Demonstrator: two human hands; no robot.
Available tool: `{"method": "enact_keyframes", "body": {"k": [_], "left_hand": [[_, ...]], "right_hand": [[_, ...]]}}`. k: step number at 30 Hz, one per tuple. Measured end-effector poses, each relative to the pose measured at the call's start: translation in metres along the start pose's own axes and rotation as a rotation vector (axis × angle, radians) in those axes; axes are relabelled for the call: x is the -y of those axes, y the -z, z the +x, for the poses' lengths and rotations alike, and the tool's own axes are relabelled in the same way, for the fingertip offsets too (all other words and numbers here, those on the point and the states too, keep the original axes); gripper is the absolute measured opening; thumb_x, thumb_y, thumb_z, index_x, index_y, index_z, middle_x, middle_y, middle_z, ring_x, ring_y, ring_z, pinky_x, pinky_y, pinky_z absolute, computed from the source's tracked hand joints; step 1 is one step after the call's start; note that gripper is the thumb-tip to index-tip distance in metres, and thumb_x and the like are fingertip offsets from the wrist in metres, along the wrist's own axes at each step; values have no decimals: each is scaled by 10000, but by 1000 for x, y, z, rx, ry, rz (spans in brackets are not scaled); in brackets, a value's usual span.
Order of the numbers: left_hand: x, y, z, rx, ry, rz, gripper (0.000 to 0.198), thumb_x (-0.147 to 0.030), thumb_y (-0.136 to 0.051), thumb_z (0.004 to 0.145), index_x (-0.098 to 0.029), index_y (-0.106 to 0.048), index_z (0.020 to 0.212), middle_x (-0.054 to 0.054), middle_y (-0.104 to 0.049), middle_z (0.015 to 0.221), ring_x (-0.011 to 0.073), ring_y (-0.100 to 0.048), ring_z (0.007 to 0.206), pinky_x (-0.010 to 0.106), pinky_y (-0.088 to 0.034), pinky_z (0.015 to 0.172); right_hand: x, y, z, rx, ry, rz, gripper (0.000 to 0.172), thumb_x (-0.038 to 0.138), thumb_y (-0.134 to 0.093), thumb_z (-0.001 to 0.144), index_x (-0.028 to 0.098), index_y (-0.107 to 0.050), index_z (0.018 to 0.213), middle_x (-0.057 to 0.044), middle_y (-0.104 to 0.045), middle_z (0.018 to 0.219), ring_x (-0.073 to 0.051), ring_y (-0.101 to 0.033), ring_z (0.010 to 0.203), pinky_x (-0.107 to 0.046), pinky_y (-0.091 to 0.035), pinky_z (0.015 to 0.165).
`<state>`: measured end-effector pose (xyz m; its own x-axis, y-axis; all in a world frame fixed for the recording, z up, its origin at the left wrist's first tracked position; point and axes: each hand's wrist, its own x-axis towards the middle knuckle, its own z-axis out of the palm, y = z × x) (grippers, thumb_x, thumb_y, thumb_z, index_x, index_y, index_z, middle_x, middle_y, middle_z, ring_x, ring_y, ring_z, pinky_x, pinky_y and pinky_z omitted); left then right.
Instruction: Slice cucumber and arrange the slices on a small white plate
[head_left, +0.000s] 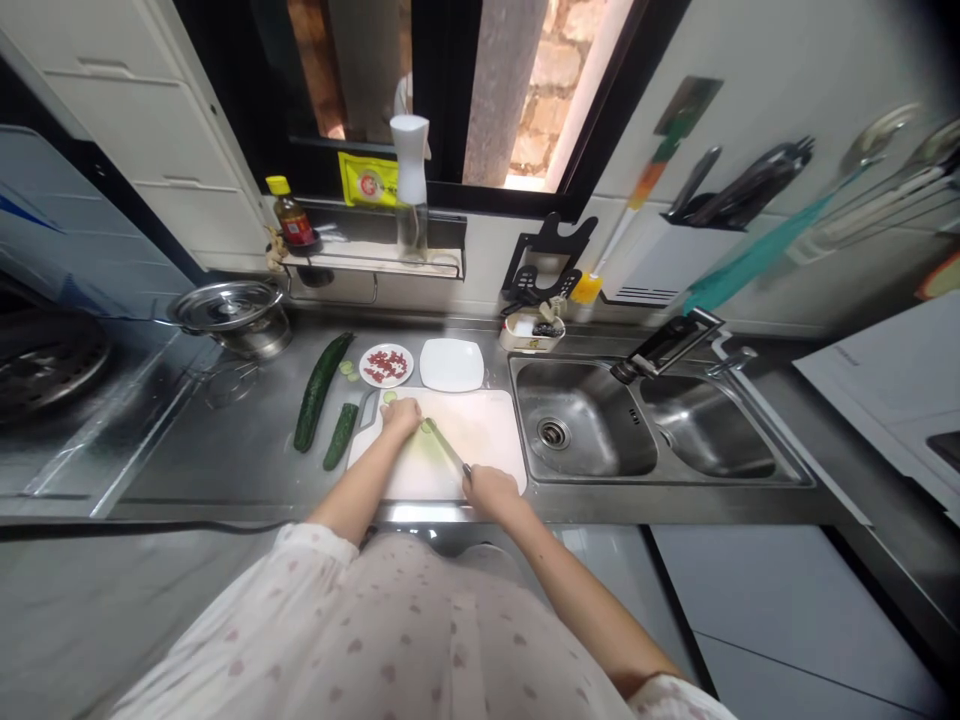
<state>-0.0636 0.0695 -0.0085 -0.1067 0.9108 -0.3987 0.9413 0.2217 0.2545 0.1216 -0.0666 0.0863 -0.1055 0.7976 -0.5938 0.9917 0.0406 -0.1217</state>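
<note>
My right hand (491, 490) is wrapped round the handle of a knife (448, 448), its blade slanting up and left over the white cutting board (480, 415). At the blade's tip is a small green cucumber slice (427, 426). Bent fingers close my left hand (402, 416) on the board's left half, just left of the blade; whatever they hold is hidden. Another slice (389, 397) lies beside that hand. To the left on the counter are a long dark green cucumber (321, 395), a shorter cucumber piece (341, 436) and several pale end slices (347, 369).
Behind the board stand a plate with chopped red pieces (386, 365) and a white square plate (451, 364). A lidded steel pot (232, 315) is at the left, a double sink (585, 420) at the right. A wall shelf (367, 262) carries bottles.
</note>
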Motion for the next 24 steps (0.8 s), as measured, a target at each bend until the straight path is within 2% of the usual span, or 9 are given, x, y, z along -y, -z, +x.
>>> {"method": "enact_keyframes", "body": {"k": [10, 18, 24], "left_hand": [[0, -2, -2, -23, -13, 8, 205, -274, -546, 781, -221, -678, 929, 115, -685, 1030, 292, -573, 1069, 426, -367, 948], [-2, -2, -13, -60, -34, -19, 202, -263, -541, 786, -222, -683, 924, 111, -691, 1018, 305, -567, 1072, 415, -368, 913], [0, -9, -31, -141, -98, -34, 266, -289, -488, 837, -217, -685, 1000, 118, -667, 1086, 298, -538, 1094, 408, -354, 907]], "right_hand": [[-10, -10, -10, 20, -23, 51, 388, 319, -389, 916, 153, -652, 1147, -165, -692, 1085, -274, -653, 1014, -348, -482, 797], [-18, -19, -17, 12, -30, 73, 388, 331, -382, 928, 151, -658, 1133, -174, -693, 1076, -271, -648, 1026, -338, -468, 794], [-27, -27, -23, -91, -64, 137, 382, 413, -406, 931, 185, -653, 1112, -133, -703, 1051, -251, -645, 1013, -290, -440, 769]]}}
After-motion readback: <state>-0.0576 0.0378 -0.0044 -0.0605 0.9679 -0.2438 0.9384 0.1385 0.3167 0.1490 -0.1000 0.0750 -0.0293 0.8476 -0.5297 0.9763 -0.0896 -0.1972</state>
